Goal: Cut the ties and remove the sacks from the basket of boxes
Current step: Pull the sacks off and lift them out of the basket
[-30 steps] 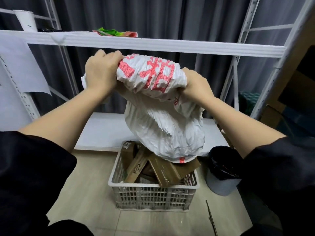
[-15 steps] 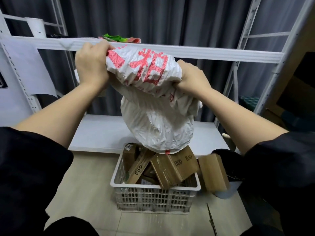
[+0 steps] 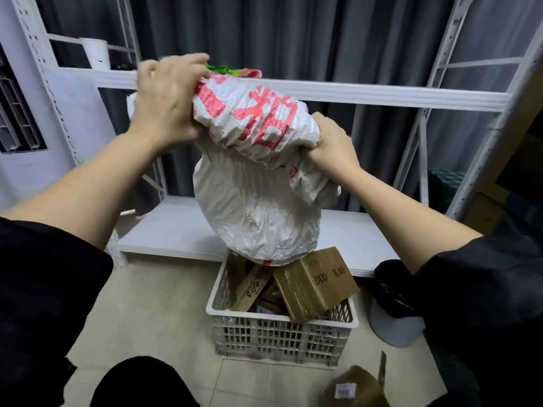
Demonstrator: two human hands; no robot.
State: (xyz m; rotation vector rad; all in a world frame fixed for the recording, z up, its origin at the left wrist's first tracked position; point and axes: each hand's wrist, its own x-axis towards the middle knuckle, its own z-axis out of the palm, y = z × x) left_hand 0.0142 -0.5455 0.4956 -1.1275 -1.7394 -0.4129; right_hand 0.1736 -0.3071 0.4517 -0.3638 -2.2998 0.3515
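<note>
A white woven sack [image 3: 258, 201] with red print hangs upside down over a white plastic basket [image 3: 282, 333] on the floor. My left hand [image 3: 167, 104] grips the sack's upper left end, and my right hand [image 3: 332, 142] grips its upper right fold. The sack's lower edge touches the brown cardboard boxes [image 3: 311, 286] piled in the basket. One brown box [image 3: 352, 386] lies on the floor in front of the basket at the lower right, blurred.
A white metal shelf rack [image 3: 352, 95] stands behind the basket, its low shelf [image 3: 176, 233] just beyond it. A bin with a black liner [image 3: 393, 301] sits right of the basket. A thin dark tool [image 3: 382, 365] lies on the tiled floor.
The sack has risen and tilted, my left hand moving higher. A box that was tumbling beside the basket now lies on the floor in front of it.
</note>
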